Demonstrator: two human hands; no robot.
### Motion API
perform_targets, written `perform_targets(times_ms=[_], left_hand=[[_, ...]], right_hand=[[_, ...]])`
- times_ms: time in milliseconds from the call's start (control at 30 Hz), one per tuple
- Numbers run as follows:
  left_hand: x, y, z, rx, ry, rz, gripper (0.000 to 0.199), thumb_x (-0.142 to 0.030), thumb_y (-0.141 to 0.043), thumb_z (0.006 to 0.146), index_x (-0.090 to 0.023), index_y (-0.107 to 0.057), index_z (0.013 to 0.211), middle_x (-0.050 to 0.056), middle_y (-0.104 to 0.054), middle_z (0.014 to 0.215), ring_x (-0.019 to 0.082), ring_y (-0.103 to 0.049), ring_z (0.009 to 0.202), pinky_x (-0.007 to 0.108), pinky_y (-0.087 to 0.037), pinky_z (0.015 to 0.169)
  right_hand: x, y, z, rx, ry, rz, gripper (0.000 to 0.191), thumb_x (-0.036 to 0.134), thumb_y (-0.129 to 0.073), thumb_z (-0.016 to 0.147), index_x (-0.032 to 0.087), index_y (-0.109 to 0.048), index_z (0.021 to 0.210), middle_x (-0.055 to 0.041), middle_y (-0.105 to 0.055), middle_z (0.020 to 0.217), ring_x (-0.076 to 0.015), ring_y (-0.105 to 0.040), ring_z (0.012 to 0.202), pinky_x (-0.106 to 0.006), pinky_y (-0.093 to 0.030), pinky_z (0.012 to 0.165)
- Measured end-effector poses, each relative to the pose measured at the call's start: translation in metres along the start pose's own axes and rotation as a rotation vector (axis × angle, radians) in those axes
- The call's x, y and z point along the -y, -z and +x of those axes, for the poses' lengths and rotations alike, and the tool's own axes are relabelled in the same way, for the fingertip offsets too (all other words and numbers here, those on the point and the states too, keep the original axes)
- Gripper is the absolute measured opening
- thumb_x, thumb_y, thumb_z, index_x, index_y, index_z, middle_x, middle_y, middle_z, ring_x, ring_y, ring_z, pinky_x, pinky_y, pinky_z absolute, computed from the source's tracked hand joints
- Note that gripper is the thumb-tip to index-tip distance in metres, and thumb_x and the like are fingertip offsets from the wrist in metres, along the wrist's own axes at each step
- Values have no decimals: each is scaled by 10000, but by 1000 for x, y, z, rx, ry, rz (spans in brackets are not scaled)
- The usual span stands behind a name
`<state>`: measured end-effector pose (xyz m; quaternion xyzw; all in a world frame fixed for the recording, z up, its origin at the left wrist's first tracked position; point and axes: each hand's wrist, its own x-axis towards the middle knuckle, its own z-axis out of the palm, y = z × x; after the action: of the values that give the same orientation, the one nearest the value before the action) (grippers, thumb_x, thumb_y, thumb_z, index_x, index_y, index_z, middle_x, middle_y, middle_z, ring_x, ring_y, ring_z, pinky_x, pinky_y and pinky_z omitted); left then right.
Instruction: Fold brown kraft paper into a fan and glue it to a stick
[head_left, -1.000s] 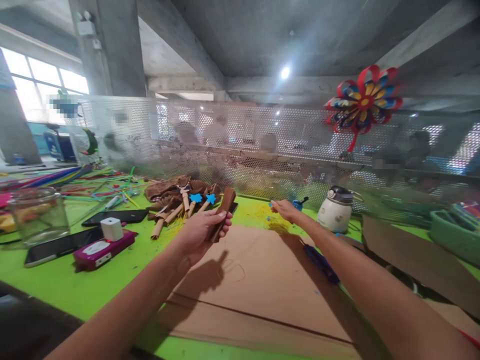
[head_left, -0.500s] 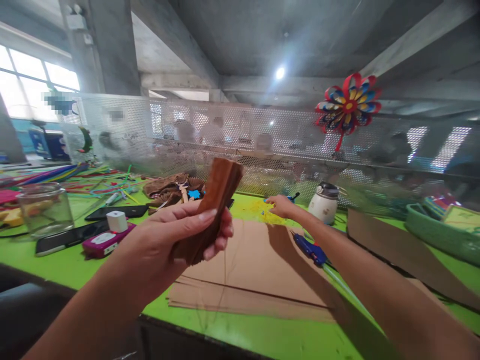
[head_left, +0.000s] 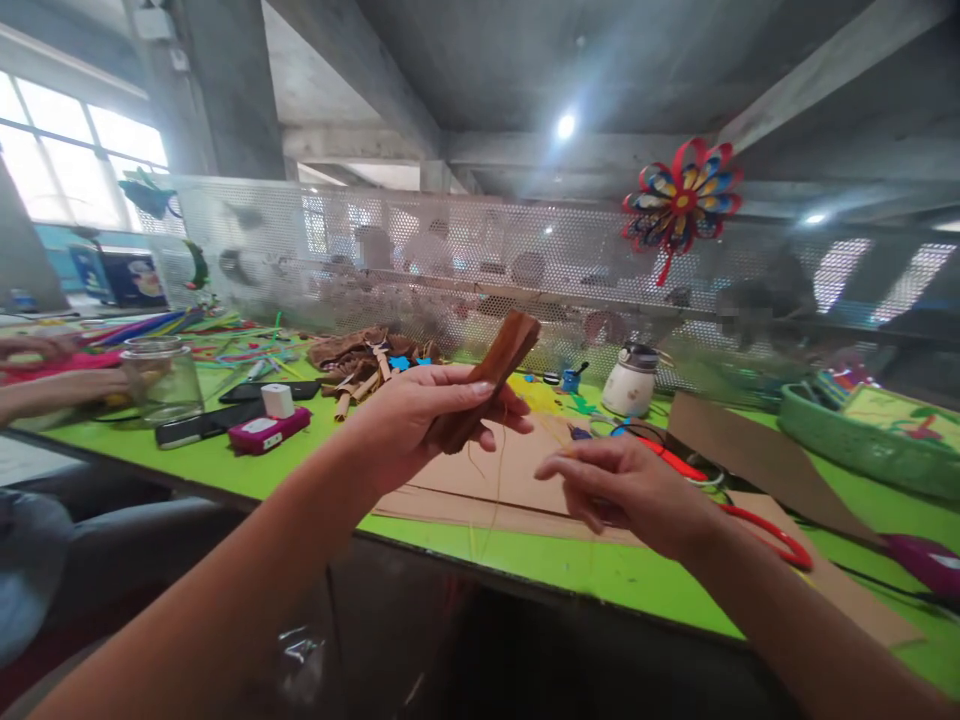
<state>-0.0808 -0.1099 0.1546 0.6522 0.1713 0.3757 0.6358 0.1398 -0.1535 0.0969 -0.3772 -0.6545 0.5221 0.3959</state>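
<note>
My left hand (head_left: 420, 425) is closed around a brown pleated bundle (head_left: 495, 370), tilted with its upper end to the right. Thin yellowish strands (head_left: 501, 470) dangle below it. To the right, my right hand (head_left: 622, 485) pinches thumb and forefinger together on what looks like a thin yellow strand (head_left: 564, 447), hard to make out. Beneath both hands lie stacked cardboard sheets (head_left: 517, 480). A yellow patch of loose material (head_left: 544, 395) lies behind them. The dark blue glue gun (head_left: 580, 433) is mostly hidden by my right hand.
The green table (head_left: 675, 590) holds a glass jar (head_left: 161, 385), a purple power socket (head_left: 270, 430), phones (head_left: 199, 425), brown scraps (head_left: 345, 355), a white pot (head_left: 630, 380), a red loop handle (head_left: 780, 545) and a green basket (head_left: 862, 445). Another person's hands (head_left: 67, 385) are at far left.
My right hand has drawn back from the yellow material toward me, near the bundle. The bundle has shifted right in view and tilts more. Another person's hands now show at left.
</note>
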Motion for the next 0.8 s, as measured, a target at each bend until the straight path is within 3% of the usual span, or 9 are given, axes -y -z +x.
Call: perform_targets(times_ms=[100, 267, 333, 400, 467, 500, 567, 700, 800], left_hand=[[9, 3, 1, -39, -10, -10, 177, -165, -527, 803, -79, -675, 849, 144, -661, 896, 211, -616, 837, 224, -446, 579], [24, 19, 19, -143, -8, -83, 141, -155, -539, 799, -80, -656, 824, 110, -651, 817, 144, -605, 722, 186, -421, 530], [29, 26, 29, -193, -14, -126, 131, -139, -533, 798, -77, -645, 822, 109, -650, 816, 147, -608, 733, 195, -441, 557], [35, 31, 38, -254, -3, -159, 126, -123, -524, 796, -72, -637, 816, 113, -652, 820, 142, -610, 723, 206, -460, 586], [39, 31, 43, -310, 25, -188, 132, -114, -511, 799, -66, -633, 809, 118, -655, 818, 141, -616, 717, 214, -475, 602], [41, 29, 45, -325, 39, -200, 138, -113, -504, 802, -62, -633, 808, 120, -656, 814, 145, -620, 719, 217, -481, 606], [40, 20, 46, -313, 56, -220, 152, -113, -492, 808, -57, -634, 808, 123, -658, 806, 156, -629, 729, 230, -493, 622], [25, -5, 48, -231, -8, -261, 161, -98, -476, 811, -62, -632, 790, 103, -658, 793, 149, -632, 716, 239, -499, 649], [11, -14, 49, -222, -92, -256, 161, -94, -469, 813, -66, -628, 803, 93, -657, 789, 144, -629, 705, 244, -494, 651]], right_hand=[[-14, 10, -40, -162, -19, -70, 335, 438, -458, 869, 170, -645, 941, 57, -405, 382, -62, -300, 366, -227, -209, 407], [-37, 60, -104, -185, -240, -383, 392, 506, -443, 843, 196, -676, 907, -9, -502, 421, -101, -378, 372, -264, -280, 425], [-47, 91, -116, -190, -314, -510, 398, 545, -468, 801, 228, -690, 891, -68, -600, 547, -145, -470, 427, -281, -334, 414], [-54, 118, -116, -271, -266, -698, 354, 544, -502, 769, 255, -706, 779, -110, -646, 658, -221, -580, 611, -344, -445, 552], [-55, 131, -104, -537, -123, -964, 331, 573, -600, 653, 272, -707, 738, -139, -671, 801, -295, -590, 764, -445, -454, 708], [-52, 129, -94, -694, -28, -1068, 365, 594, -611, 619, 261, -703, 736, -158, -666, 861, -337, -568, 856, -501, -422, 778], [-43, 108, -67, -745, 126, -1068, 377, 557, -570, 691, 248, -691, 871, -144, -645, 1005, -335, -520, 1016, -524, -354, 905], [-21, 24, 3, -254, 170, -458, 384, 416, -541, 804, 239, -564, 1144, -89, -549, 1230, -228, -515, 1102, -410, -406, 920], [-21, -24, 45, -84, 233, -19, 414, 353, -624, 763, 202, -543, 1140, -91, -616, 1097, -192, -567, 1011, -360, -437, 867]])
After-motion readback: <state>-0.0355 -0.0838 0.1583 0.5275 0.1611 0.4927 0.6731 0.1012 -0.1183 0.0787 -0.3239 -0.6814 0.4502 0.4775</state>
